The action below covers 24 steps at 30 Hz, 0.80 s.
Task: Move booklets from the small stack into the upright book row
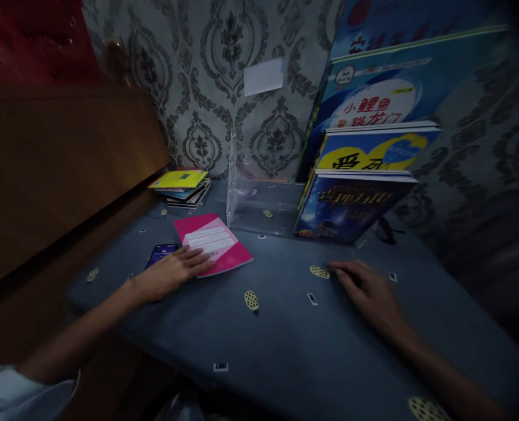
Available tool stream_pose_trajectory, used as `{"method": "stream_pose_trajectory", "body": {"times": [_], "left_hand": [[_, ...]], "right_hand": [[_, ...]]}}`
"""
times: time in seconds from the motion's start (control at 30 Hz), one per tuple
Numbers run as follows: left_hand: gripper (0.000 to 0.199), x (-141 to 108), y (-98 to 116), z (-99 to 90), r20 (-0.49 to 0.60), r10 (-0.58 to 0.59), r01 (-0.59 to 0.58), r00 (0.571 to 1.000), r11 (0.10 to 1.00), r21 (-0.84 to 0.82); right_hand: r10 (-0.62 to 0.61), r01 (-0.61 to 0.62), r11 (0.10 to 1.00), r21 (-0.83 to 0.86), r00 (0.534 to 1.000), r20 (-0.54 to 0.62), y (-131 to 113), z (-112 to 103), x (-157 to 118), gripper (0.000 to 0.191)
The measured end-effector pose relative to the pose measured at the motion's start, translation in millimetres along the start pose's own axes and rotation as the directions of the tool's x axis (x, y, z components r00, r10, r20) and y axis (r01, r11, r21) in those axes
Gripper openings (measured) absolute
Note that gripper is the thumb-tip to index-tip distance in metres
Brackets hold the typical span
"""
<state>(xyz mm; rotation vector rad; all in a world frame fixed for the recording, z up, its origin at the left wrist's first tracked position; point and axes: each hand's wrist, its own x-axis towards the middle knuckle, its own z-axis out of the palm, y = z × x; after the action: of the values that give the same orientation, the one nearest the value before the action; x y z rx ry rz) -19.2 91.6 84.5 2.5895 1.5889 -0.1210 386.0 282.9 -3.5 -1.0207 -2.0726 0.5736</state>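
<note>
A pink booklet (235, 255) with a pale printed panel lies on the blue-grey tablecloth. On its lower left corner rests my left hand (171, 272), palm down with the fingers stretched out. Partly under that wrist and beside the booklet is a phone (160, 252) with its screen lit. My right hand (368, 289) is on the cloth at the right, fingers curled and thumb near the index finger, with nothing visible between them. Behind it, a clear acrylic rack (259, 216) holds upright books (344, 207) at its right side; its left part shows no books.
A stack of small books (182, 187), yellow on top, sits at the back left near a wooden panel (66, 175). A patterned wall stands behind, with a white card (263, 77) on it. A dark strap-like item (386, 231) lies right of the rack.
</note>
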Motion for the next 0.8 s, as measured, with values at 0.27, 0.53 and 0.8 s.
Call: {"method": "stream_pose_trajectory", "body": {"times": [0.27, 0.53, 0.8], "left_hand": [[0.058, -18, 69, 10.9, 0.007, 0.215, -0.203, 0.977, 0.933, -0.298], [0.04, -17, 88, 1.6, -0.498, -0.016, -0.255, 0.867, 0.844, -0.472], [0.039, 36, 59, -18.0, -0.527, -0.501, -0.01, 0.687, 0.719, -0.695]], "right_hand": [[-0.277, 0.231, 0.958, 0.171, 0.902, 0.331, -71, 33, -19, 0.038], [-0.371, -0.023, 0.794, 0.607, 0.773, 0.515, -113, 30, -14, 0.06], [-0.221, -0.011, 0.846, 0.533, 0.903, 0.369, -99, 40, 10, 0.061]]}}
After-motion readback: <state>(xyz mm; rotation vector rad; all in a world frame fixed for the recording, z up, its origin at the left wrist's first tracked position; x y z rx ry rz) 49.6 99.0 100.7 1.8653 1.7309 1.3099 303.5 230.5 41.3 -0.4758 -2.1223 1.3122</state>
